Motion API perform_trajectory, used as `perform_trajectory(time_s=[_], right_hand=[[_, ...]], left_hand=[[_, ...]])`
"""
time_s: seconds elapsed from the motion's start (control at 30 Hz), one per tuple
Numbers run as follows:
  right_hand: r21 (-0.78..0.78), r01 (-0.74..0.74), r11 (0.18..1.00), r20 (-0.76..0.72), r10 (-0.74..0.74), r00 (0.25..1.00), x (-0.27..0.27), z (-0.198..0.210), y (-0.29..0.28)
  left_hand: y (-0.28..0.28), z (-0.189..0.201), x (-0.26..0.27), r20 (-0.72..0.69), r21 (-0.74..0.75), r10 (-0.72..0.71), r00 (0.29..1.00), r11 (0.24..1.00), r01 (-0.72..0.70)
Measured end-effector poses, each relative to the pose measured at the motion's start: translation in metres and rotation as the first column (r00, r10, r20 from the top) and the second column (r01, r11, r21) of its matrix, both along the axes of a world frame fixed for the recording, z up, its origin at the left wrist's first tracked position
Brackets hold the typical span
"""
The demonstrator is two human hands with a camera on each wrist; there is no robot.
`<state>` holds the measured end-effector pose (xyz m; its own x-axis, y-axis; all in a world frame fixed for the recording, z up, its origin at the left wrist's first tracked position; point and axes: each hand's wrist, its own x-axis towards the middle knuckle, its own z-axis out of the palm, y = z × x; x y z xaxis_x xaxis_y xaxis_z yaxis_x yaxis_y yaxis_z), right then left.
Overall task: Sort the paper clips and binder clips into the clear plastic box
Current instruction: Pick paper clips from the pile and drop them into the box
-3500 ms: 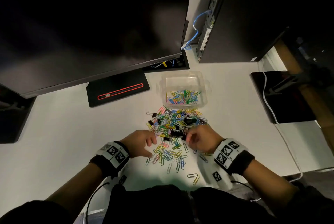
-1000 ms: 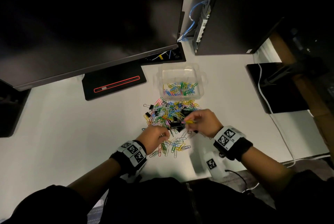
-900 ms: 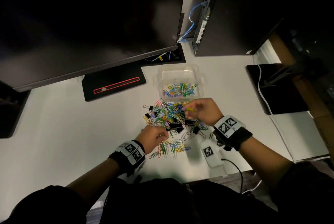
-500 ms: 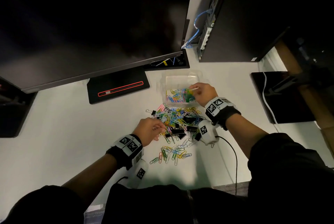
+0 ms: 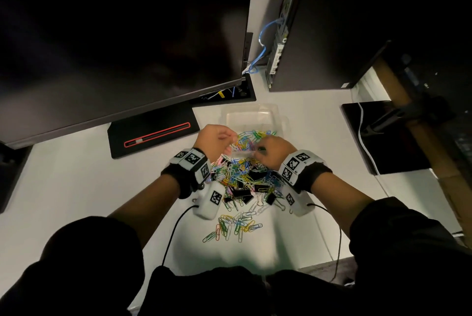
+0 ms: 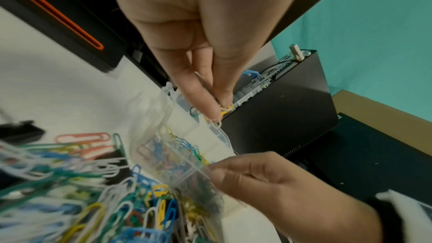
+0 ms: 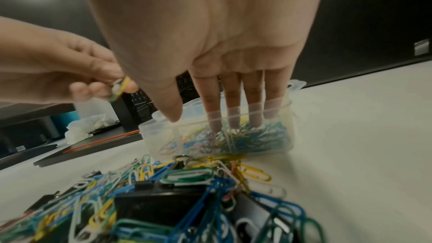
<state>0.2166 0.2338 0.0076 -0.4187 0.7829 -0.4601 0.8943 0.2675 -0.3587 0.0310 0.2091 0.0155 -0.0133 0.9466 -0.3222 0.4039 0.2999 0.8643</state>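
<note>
The clear plastic box (image 5: 251,115) stands on the white desk, coloured paper clips in its near compartment. My left hand (image 5: 231,138) hovers over the box's left side and pinches a few paper clips (image 6: 225,110), yellow, white and green. My right hand (image 5: 260,148) is at the near wall: in the right wrist view its straight fingers (image 7: 233,110) reach down inside the box (image 7: 280,136), thumb by the rim. In front of the box lies a pile of paper clips (image 5: 237,175) mixed with black binder clips (image 5: 241,194).
A dark monitor (image 5: 115,34) overhangs the back left, its black stand base (image 5: 153,134) just left of the box. A black computer case (image 5: 344,34) stands behind, a black pad (image 5: 383,142) with a white cable at right. Loose paper clips (image 5: 235,226) lie near the desk's front edge.
My left hand has risen from the pile to over the box with clips pinched. My right hand has drawn back slightly to the box's near wall.
</note>
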Motion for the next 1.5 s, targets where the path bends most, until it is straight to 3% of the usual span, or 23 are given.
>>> perform_trajectory(time_s=[0.1,0.3,0.43,0.6,0.7,0.77,0.87,0.93,1.03,1.27,1.5], right_hand=[[0.000,-0.015,1.000,-0.013,0.015,1.000,0.006,0.003,-0.006],[0.110,0.156,0.982,-0.253,-0.124,0.960,0.022,0.001,-0.012],[0.154,0.193,0.969,-0.316,-0.137,0.939,0.034,0.000,-0.028],[0.101,0.131,0.986,-0.298,-0.095,0.950,0.037,-0.010,-0.061],[0.056,0.071,0.996,-0.216,-0.057,0.975,0.034,-0.018,-0.077],[0.043,0.071,0.997,-0.176,-0.063,0.982,0.032,-0.022,-0.084],[0.060,0.108,0.992,-0.171,-0.096,0.981,0.028,-0.028,-0.090],[0.056,0.136,0.989,-0.186,-0.123,0.975,0.027,-0.030,-0.090],[0.013,0.203,0.979,-0.210,-0.196,0.958,0.028,-0.029,-0.088],[-0.106,0.290,0.951,-0.249,-0.307,0.918,0.032,-0.028,-0.089],[-0.141,0.305,0.942,-0.273,-0.333,0.902,0.038,-0.025,-0.086]], left_hand=[[0.019,-0.006,0.011,0.020,-0.009,0.023,1.000,1.000,-0.023],[0.031,-0.016,0.024,0.088,-0.120,0.036,0.995,0.992,-0.025],[0.021,-0.016,0.010,0.057,-0.093,-0.062,0.996,0.993,0.067],[-0.011,-0.005,-0.013,-0.072,0.105,-0.174,0.982,0.978,0.181],[-0.038,-0.001,-0.013,-0.123,0.074,-0.241,0.963,0.965,0.251],[-0.054,-0.004,-0.010,-0.125,0.002,-0.369,0.921,0.928,0.372],[-0.066,-0.013,-0.003,-0.269,-0.063,-0.553,0.788,0.827,0.559],[-0.070,-0.018,0.005,-0.366,-0.087,-0.603,0.709,0.780,0.620],[-0.077,-0.024,0.016,-0.441,-0.117,-0.621,0.648,0.755,0.645],[-0.090,-0.031,0.029,-0.513,-0.080,-0.548,0.661,0.797,0.599],[-0.090,-0.033,0.023,-0.457,-0.076,-0.572,0.681,0.788,0.610]])
